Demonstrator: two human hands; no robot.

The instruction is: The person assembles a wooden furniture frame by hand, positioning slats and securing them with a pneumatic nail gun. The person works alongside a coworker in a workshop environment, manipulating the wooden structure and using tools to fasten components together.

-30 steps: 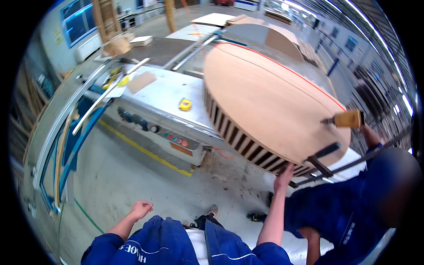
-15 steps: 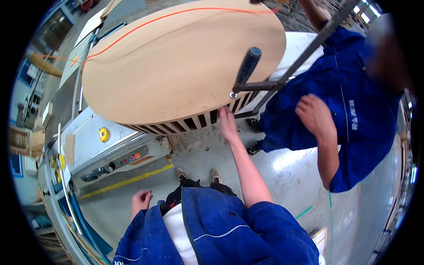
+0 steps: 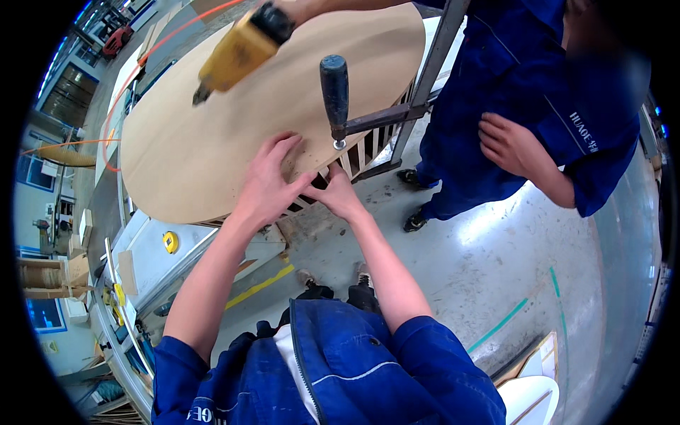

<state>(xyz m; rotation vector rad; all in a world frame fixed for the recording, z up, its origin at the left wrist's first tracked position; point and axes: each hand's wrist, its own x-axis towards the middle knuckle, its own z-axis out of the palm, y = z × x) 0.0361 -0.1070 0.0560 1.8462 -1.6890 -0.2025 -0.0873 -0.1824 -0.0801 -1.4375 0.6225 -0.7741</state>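
Note:
My left hand (image 3: 268, 183) lies on top of a large oval wooden panel (image 3: 191, 152) near its edge, fingers spread and thumb reaching toward my right hand. Just below that edge, my right hand (image 3: 338, 195) is closed on one of the upright wooden slats (image 3: 361, 152) under the panel; its fingertips are partly hidden. Beside it, a metal bar clamp (image 3: 379, 122) with a dark handle (image 3: 334, 88) presses its screw foot on the panel edge. Over the panel, a co-worker's hand (image 3: 301, 8) holds a yellow nail gun (image 3: 241, 49), slightly blurred.
The co-worker (image 3: 496, 92) in blue stands close at the right, other hand (image 3: 510, 145) at the waist. A yellow tape measure (image 3: 171, 242) rests on the machine table (image 3: 152, 258) at left. An orange hose (image 3: 173, 32) runs at upper left. White boards (image 3: 531, 397) stand at lower right.
My left hand has come up from beside my body onto the panel. My right hand has shifted slightly left along the slats. The nail gun has come into view over the panel.

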